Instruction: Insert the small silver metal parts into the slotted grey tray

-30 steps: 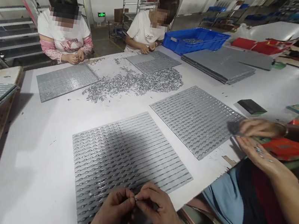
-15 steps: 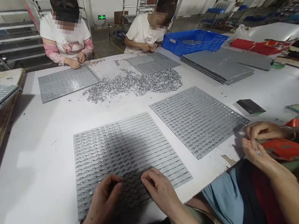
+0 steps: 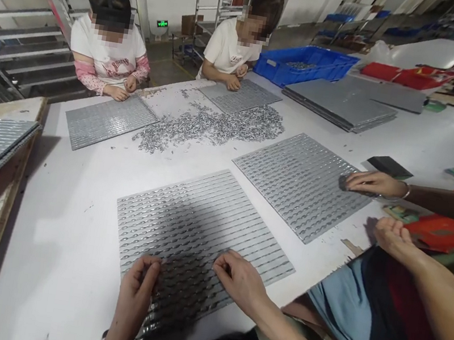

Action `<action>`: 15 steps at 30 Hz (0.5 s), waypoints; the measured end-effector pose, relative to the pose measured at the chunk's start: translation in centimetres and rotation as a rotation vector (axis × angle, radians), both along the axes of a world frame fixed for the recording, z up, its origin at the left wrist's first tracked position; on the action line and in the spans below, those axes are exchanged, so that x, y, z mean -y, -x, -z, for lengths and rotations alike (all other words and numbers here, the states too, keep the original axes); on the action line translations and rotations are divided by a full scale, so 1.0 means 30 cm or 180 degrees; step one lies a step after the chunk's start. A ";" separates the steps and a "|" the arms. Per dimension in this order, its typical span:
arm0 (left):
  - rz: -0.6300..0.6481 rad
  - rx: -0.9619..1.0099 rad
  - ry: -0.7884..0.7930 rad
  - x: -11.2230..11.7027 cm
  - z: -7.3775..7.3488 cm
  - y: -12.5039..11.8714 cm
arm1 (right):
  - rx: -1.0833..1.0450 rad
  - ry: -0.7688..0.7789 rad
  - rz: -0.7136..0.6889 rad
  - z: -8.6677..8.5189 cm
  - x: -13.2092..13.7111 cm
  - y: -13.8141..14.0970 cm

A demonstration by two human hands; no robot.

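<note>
Head camera view: straight before me on the white table (image 3: 67, 225) lies a grey panel (image 3: 200, 229), flat, covered in rows of small shiny raised shapes, and I take it as my landmark. My left hand (image 3: 137, 285) is at the panel's left near edge, fingers curled with the thumb alongside them; whether a small piece sits between them, I cannot tell. My right hand (image 3: 241, 281) is over the panel's right near part, thumb and forefinger bent toward each other, and I cannot tell if they grip anything.

Beyond my panel spreads a heap of small metal pieces (image 3: 217, 125). Just right of my panel lies a second panel (image 3: 297, 184), a co-worker's hand (image 3: 374, 183) at its far right side. Farther off, past the heap, two people in white shirts bend over panels of their own. A blue crate (image 3: 275, 69) and a stack of grey sheets (image 3: 341, 105) stand beyond the second panel.
</note>
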State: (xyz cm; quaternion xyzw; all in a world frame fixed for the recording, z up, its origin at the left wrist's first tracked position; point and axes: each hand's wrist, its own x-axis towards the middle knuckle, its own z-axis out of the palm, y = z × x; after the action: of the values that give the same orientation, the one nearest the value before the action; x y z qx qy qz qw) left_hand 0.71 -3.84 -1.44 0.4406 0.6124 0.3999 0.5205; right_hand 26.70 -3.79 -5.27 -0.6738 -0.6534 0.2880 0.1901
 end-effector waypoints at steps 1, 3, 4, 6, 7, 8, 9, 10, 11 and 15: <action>-0.0015 0.0032 -0.0041 0.000 -0.002 0.004 | -0.0019 -0.0013 0.0107 0.003 0.001 0.001; -0.0073 0.0112 -0.0124 0.000 -0.009 0.018 | -0.0168 -0.0047 0.0288 0.007 0.004 -0.002; -0.0126 0.0143 -0.0184 0.001 -0.013 0.030 | -0.0314 -0.0056 0.0313 0.006 0.006 -0.007; -0.0281 0.0176 -0.0344 0.004 -0.024 0.064 | -0.0670 -0.0078 0.0245 0.001 0.007 -0.030; -0.0371 0.0187 -0.0424 0.007 -0.028 0.087 | -0.0807 -0.0115 0.0225 -0.002 0.006 -0.048; -0.0467 0.0196 -0.0492 0.011 -0.028 0.113 | -0.0871 -0.0175 0.0255 -0.004 0.001 -0.070; -0.0588 0.0200 -0.0552 0.016 -0.023 0.141 | -0.0837 -0.0269 0.0342 -0.004 -0.006 -0.094; -0.0727 0.0196 -0.0598 0.021 -0.012 0.169 | -0.0703 -0.0401 0.0470 -0.003 -0.017 -0.120; -0.0888 0.0178 -0.0634 0.024 0.007 0.196 | -0.0502 -0.0558 0.0612 0.000 -0.031 -0.147; -0.1752 0.0017 -0.0718 0.021 0.137 0.272 | 0.0252 -0.1118 0.1144 0.041 -0.093 -0.226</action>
State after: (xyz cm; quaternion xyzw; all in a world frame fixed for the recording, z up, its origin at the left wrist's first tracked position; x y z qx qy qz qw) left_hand -7.46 -4.47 -5.55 0.3120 0.6592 0.5927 0.3418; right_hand 33.49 -0.99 -6.50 -0.7465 -0.5701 0.1050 0.3267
